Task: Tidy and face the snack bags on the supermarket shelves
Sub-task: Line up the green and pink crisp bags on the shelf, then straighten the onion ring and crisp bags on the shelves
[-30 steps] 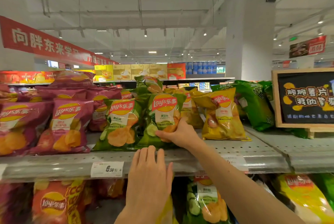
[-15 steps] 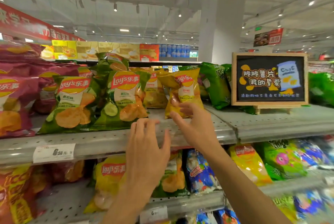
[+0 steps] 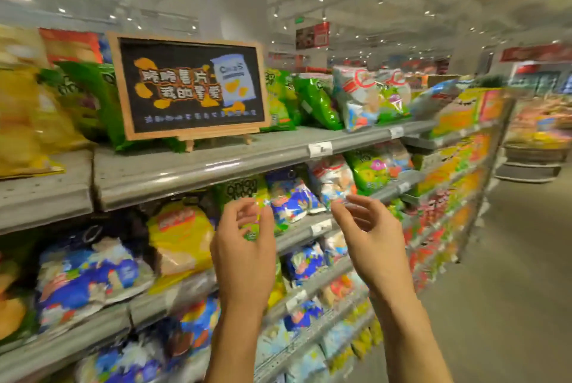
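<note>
While both raised, left hand [image 3: 244, 246] and right hand [image 3: 371, 240] hold nothing

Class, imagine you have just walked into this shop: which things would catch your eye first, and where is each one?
The chalkboard sign stands out first, propped on the top shelf with green bags either side. Next come the two hands: the left hand and right hand are raised, loosely curled and empty, before the second shelf. A bright yellow bag sits left of them, below the sign.

Two hands: left hand [image 3: 244, 255], right hand [image 3: 371, 243]. One chalkboard sign [image 3: 188, 85]. Snack bags too many, too blurred for exact count.
</note>
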Action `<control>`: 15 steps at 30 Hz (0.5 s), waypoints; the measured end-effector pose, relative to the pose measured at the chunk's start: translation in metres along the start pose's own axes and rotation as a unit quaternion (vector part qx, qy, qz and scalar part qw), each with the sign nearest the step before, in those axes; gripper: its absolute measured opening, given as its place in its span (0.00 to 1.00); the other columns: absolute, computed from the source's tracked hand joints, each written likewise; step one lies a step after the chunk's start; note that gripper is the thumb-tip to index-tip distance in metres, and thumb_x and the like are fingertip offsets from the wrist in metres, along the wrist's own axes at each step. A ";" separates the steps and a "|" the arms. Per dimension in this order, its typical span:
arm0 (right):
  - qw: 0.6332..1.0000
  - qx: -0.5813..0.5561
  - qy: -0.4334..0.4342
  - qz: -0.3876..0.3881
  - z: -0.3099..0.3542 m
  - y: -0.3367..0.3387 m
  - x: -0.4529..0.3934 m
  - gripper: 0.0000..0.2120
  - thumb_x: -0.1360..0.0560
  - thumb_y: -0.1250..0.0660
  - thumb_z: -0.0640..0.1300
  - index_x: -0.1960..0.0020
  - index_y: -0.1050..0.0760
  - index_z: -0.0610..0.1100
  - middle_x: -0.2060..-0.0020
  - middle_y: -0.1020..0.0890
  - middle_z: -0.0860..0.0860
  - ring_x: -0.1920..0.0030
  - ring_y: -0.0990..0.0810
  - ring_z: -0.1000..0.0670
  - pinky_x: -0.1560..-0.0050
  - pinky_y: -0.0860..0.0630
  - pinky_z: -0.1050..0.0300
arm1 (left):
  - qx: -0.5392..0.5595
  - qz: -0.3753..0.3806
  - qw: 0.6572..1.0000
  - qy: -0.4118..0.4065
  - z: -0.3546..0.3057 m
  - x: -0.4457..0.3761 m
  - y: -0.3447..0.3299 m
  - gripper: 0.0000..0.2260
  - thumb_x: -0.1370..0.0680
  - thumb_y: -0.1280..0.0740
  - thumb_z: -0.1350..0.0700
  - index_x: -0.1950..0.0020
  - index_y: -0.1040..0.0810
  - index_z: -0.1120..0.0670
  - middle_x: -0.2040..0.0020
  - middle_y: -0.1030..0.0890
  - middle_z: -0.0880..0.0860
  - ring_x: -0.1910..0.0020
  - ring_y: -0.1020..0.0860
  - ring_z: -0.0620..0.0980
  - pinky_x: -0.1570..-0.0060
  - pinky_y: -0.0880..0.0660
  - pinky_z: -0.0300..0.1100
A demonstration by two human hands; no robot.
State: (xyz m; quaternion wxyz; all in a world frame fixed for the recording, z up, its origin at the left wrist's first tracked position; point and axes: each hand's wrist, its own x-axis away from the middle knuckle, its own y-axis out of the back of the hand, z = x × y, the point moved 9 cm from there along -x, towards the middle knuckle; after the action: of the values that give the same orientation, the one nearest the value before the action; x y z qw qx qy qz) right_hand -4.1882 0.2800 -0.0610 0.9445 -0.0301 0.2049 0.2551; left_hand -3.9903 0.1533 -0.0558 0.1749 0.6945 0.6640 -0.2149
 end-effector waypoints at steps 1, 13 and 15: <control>1.000 0.010 -0.006 -0.013 -0.014 0.028 -0.008 0.12 0.25 0.25 0.47 0.43 0.20 0.46 0.52 0.15 0.53 0.53 0.16 0.60 0.54 0.21 0.64 | 0.011 0.010 1.000 0.009 0.003 0.013 -0.029 0.06 0.23 0.29 0.57 0.47 0.21 0.55 0.54 0.18 0.50 0.53 0.20 0.48 0.47 0.22 0.49; 0.990 0.083 -0.026 -0.114 -0.123 0.232 -0.158 0.12 0.25 0.24 0.49 0.44 0.18 0.47 0.55 0.14 0.55 0.54 0.16 0.59 0.47 0.20 0.55 | 0.035 0.107 0.993 0.038 0.036 0.029 -0.284 0.06 0.23 0.29 0.60 0.47 0.22 0.55 0.56 0.20 0.45 0.55 0.21 0.39 0.56 0.28 0.24; 0.989 0.090 -0.025 -0.112 -0.137 0.242 -0.194 0.12 0.25 0.24 0.49 0.44 0.19 0.48 0.54 0.14 0.55 0.53 0.15 0.58 0.47 0.21 0.56 | 0.041 0.107 0.992 0.042 0.045 0.008 -0.317 0.06 0.23 0.29 0.59 0.47 0.22 0.56 0.56 0.19 0.46 0.56 0.21 0.41 0.53 0.25 0.33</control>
State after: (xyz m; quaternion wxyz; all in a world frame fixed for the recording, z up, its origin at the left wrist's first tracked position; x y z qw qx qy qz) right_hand -4.5114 0.3772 -0.0968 0.9706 0.0390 0.1993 0.1291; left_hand -4.3093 0.1544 -0.0844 0.1400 0.7769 0.5829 -0.1925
